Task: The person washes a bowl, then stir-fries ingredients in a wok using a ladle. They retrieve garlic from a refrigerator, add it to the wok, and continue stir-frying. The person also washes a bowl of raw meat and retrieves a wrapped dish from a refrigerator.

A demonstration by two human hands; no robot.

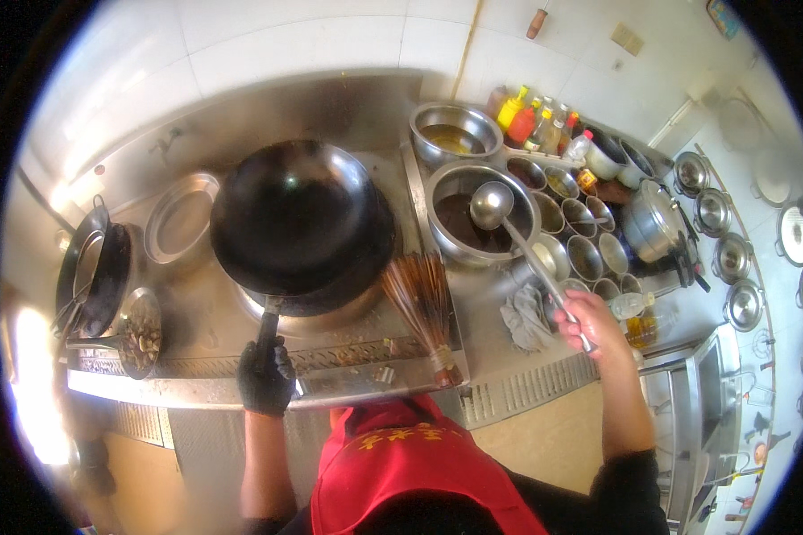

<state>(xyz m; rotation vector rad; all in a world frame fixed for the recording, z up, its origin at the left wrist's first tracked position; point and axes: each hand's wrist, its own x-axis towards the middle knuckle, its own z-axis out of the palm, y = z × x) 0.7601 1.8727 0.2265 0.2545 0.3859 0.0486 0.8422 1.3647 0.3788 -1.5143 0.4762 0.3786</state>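
My left hand (268, 376), in a dark glove, grips the handle of a black wok (294, 217), which sits over the stove and looks bare inside. My bare right hand (590, 322) is closed around the long handle of a steel ladle (492, 205). The ladle's bowl is over a steel basin (435, 200) of dark liquid; whether it touches the liquid I cannot tell. A second steel basin (420, 144) with yellowish liquid stands behind it. Between wok and basin lies a bamboo wok brush (425, 301), bristles pointing away from me.
At left are a steel dish (154, 231), a strainer ladle of food pieces (140, 334) and another wok (117, 281). Seasoning cups (583, 257), sauce bottles (522, 124), a pressure cooker (650, 224) and a grey cloth (527, 317) stand or lie at right. The steel counter edge (194, 394) runs before me.
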